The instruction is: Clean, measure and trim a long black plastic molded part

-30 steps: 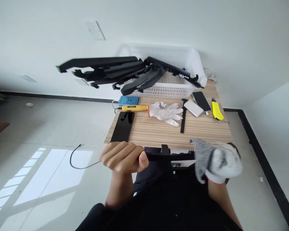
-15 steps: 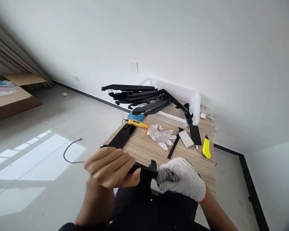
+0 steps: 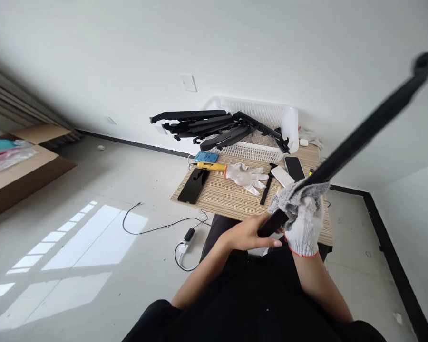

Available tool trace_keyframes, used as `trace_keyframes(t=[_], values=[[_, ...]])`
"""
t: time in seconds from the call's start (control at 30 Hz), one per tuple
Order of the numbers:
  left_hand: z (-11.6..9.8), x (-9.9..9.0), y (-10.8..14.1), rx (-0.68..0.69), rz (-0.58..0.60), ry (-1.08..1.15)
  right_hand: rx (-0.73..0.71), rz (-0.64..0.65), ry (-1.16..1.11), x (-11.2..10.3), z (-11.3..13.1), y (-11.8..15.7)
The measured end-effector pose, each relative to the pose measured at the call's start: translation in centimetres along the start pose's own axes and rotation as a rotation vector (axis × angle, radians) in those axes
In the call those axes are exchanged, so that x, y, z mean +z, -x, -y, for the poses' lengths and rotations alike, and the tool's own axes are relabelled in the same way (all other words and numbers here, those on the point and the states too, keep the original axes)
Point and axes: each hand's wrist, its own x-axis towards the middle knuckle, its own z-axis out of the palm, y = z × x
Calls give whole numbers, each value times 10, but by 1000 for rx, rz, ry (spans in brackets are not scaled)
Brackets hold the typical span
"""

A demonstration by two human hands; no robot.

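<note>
Black trim strip [image 3: 360, 137] is running from lower centre of frame up to the upper right corner, tilted steep, its far end blurring near the edge.

Going left to right: cardboard box [image 3: 17, 166] is sitting far left on the floor, w/ a black cable [image 3: 157, 228] trailing toward centre. At centre, wooden table [image 3: 228, 197] is carrying a dark phone [image 3: 193, 185], a yellow-handled tool [image 3: 211, 166], a spare white glove [image 3: 246, 175] and, at the back, a white basket [image 3: 267, 123] w/ more black strips sticking out to the left.

My left hand [image 3: 249, 235], bare, is closing loosely around the strip's low end, thumb on top. My right hand [image 3: 301, 218], in a knit glove w/ a grey cloth bunched in it, is gripping the strip just above the left.

Judging by looks: strip is prob. moulded plastic, light, stiff along its length but whippy at the far tip. Smooth finish, so bare fingers may be slipping; gloved grip is holding better. Best hold is low and close together, as I'm doing, keeping clips and thin edges out of the squeeze.
</note>
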Motion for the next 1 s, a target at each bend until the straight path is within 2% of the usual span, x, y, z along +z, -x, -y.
trace_keyframes(t=[0.03,0.07,0.13,0.2,0.23,0.3,0.37,0.47,0.53,0.6,0.67,0.77,0.87,0.93,1.0], values=[[2,-1,2,-4,75,45,-6,-26,-16,-2,-2,3],[2,-6,2,10,85,74,-20,-38,-42,-6,-4,7],[-2,-30,-8,49,-25,50,-43,-64,-60,-17,-9,15],[-12,-65,-37,43,-188,-144,-43,-140,-14,-28,-14,22],[-17,-83,-59,65,-227,-279,-36,-196,7,-32,-16,24],[-24,-117,-118,112,-231,-591,-8,-258,13,-35,-19,27],[-23,-141,-183,103,-189,-903,3,-221,-27,-34,-22,28],[-6,-156,-260,-136,32,-1284,48,-163,-35,-36,-27,29],[8,-158,-286,-196,100,-1340,98,-185,1,-43,-31,30],[18,-163,-294,-206,136,-1366,145,-192,26,-52,-34,29],[20,-174,-291,-202,152,-1395,171,-171,28,-59,-35,26],[13,-210,-275,-170,132,-1459,199,-112,-10,-63,-36,19],[2,-255,-247,-90,57,-1625,233,-76,-60,-59,-40,13],[-3,-283,-221,-100,37,-1703,250,-69,-78,-55,-45,10],[-6,-302,-192,-132,45,-1744,267,-59,-92,-51,-49,9]])
